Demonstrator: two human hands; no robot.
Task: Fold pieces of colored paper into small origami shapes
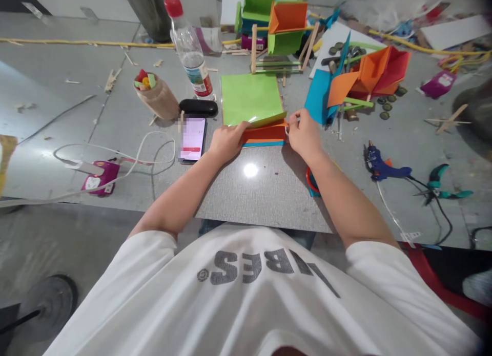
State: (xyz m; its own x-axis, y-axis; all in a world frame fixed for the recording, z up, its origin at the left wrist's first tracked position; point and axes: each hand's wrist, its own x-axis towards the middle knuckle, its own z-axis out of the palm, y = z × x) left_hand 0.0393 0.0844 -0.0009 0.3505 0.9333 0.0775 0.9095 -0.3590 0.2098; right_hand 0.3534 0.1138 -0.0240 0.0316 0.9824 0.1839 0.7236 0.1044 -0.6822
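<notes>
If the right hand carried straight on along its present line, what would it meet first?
The right hand would most likely meet the green-topped paper stack first, near its right edge. They look very close there, but actual contact is unclear.

White short-sleeved T-shirt (246, 312), dark grey block lettering (251, 268) across the front.

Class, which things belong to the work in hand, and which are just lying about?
Work in hand:
- square green paper sheet
- orange paper under its near edge

Probably just lying about:
- clear, red-capped plastic bottle
- oblong black case
- lit rectangular phone
</notes>
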